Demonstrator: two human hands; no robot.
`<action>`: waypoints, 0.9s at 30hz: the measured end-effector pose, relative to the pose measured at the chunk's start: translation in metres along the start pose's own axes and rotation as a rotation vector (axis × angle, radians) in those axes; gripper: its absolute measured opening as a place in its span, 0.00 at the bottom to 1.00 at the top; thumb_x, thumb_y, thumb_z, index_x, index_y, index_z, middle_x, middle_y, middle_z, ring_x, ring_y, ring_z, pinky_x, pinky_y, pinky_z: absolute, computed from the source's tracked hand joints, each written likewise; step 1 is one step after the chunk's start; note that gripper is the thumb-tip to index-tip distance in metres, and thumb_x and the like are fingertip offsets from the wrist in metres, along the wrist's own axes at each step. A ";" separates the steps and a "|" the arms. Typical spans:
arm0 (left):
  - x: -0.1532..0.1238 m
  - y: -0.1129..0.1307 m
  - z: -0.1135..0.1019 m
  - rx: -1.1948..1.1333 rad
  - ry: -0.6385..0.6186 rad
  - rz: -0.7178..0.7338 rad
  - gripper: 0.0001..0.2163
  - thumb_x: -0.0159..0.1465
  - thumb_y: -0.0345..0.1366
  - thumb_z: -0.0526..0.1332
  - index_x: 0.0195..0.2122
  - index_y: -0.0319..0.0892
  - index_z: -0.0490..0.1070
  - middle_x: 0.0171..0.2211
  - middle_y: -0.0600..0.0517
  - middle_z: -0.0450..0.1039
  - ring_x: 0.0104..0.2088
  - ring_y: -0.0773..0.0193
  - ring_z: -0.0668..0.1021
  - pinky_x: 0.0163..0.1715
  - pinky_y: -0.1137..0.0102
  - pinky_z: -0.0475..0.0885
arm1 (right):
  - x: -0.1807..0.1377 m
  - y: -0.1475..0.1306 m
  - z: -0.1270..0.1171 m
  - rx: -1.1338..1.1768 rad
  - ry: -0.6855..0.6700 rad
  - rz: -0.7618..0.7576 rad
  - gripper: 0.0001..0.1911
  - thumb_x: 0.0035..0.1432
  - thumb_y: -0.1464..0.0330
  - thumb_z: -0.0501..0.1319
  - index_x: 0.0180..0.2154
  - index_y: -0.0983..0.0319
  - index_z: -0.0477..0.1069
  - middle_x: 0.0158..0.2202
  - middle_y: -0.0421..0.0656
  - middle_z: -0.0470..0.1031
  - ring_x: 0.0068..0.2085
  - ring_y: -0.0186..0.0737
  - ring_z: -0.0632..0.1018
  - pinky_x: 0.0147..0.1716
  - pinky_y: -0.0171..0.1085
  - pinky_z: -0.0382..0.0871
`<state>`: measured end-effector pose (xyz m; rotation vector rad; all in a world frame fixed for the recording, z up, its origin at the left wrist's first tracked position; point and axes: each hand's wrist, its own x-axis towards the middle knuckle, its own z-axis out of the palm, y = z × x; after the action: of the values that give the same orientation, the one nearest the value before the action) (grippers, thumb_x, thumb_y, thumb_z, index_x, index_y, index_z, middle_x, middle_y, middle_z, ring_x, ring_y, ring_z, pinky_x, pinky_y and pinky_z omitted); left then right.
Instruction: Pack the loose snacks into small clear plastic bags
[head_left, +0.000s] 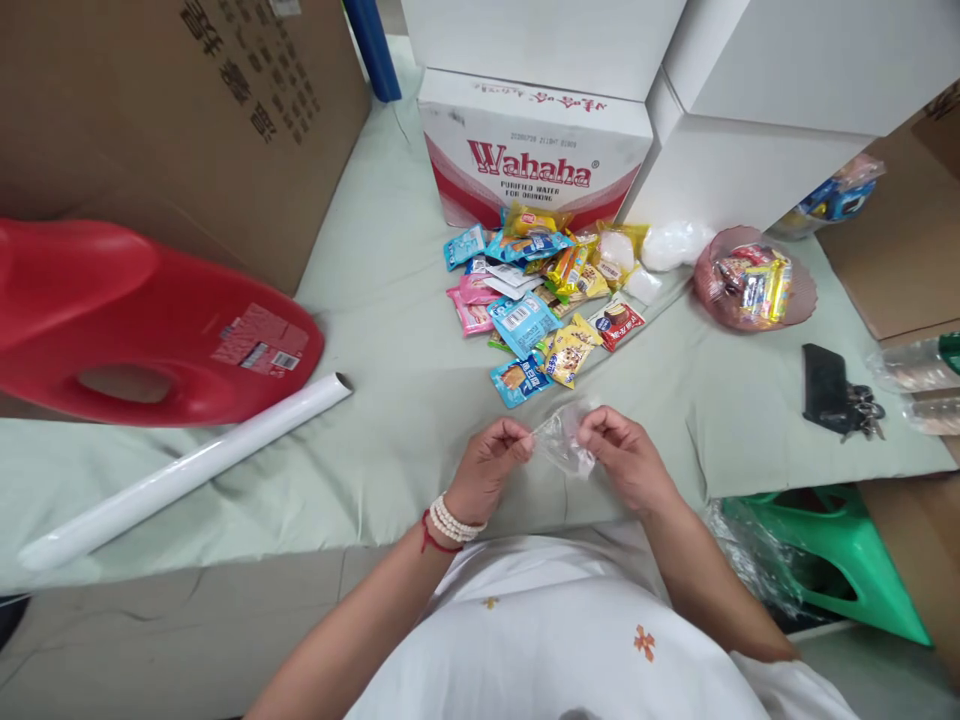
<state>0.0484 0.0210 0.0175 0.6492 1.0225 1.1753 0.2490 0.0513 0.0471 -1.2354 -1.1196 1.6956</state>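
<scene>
A small clear plastic bag (559, 440) is stretched between my two hands near the front of the cloth-covered table. My left hand (495, 462), with a pearl bracelet and red cord at its wrist, pinches the bag's left side. Thumb and fingers of my right hand (622, 455) grip its right side, where the plastic is bunched up. Just beyond the hands lies a heap of small packaged snacks, among them a blue packet (521, 380), a yellow packet (571, 350) and a red packet (616, 322).
Behind the snacks stands a Wahaba-style water carton marked "Wahaha" (536, 170). A pink bowl (705, 290) of snacks is to the right, with keys and a black case (825, 385) beyond. At left are a white tube (187, 470) and a red plastic object (195, 330).
</scene>
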 end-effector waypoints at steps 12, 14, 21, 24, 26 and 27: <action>0.007 0.014 -0.002 -0.327 0.066 -0.199 0.16 0.49 0.35 0.71 0.36 0.42 0.69 0.47 0.48 0.76 0.43 0.54 0.83 0.43 0.58 0.79 | -0.010 0.021 -0.036 -0.128 0.099 -0.098 0.13 0.60 0.57 0.71 0.34 0.59 0.76 0.31 0.40 0.76 0.31 0.34 0.73 0.34 0.33 0.68; 0.011 0.016 0.004 -0.198 0.122 -0.261 0.19 0.55 0.46 0.70 0.41 0.43 0.69 0.45 0.48 0.76 0.37 0.57 0.82 0.33 0.63 0.78 | -0.010 0.020 -0.033 -0.226 0.065 -0.210 0.10 0.62 0.59 0.70 0.35 0.59 0.77 0.36 0.42 0.78 0.36 0.37 0.76 0.37 0.35 0.70; 0.033 0.012 0.017 0.235 0.141 -0.228 0.23 0.51 0.54 0.74 0.27 0.41 0.67 0.19 0.62 0.57 0.19 0.76 0.57 0.19 0.76 0.51 | -0.032 0.005 -0.028 -0.648 -0.016 -0.572 0.06 0.69 0.70 0.62 0.42 0.56 0.78 0.44 0.46 0.79 0.43 0.39 0.80 0.45 0.38 0.75; 0.031 0.011 0.019 0.111 0.192 -0.109 0.24 0.52 0.57 0.73 0.29 0.42 0.66 0.18 0.63 0.55 0.18 0.75 0.55 0.18 0.76 0.50 | -0.045 0.006 -0.042 -0.671 -0.173 -0.541 0.06 0.68 0.69 0.63 0.44 0.56 0.79 0.45 0.47 0.79 0.44 0.40 0.81 0.45 0.38 0.75; 0.024 0.013 0.022 0.043 0.153 -0.073 0.24 0.55 0.58 0.72 0.32 0.43 0.68 0.18 0.64 0.55 0.18 0.75 0.56 0.17 0.76 0.51 | -0.047 0.008 -0.052 -0.580 -0.210 -0.415 0.07 0.69 0.64 0.63 0.44 0.56 0.79 0.46 0.47 0.79 0.46 0.42 0.81 0.47 0.40 0.75; 0.020 0.016 0.025 0.013 0.111 -0.080 0.23 0.56 0.58 0.72 0.33 0.43 0.69 0.18 0.64 0.54 0.18 0.75 0.56 0.17 0.77 0.51 | -0.045 0.008 -0.055 -0.503 -0.176 -0.335 0.10 0.70 0.60 0.62 0.46 0.56 0.79 0.47 0.48 0.80 0.48 0.43 0.80 0.49 0.41 0.75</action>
<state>0.0651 0.0471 0.0351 0.5533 1.1406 1.1451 0.3134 0.0194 0.0452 -1.1143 -1.8279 1.3269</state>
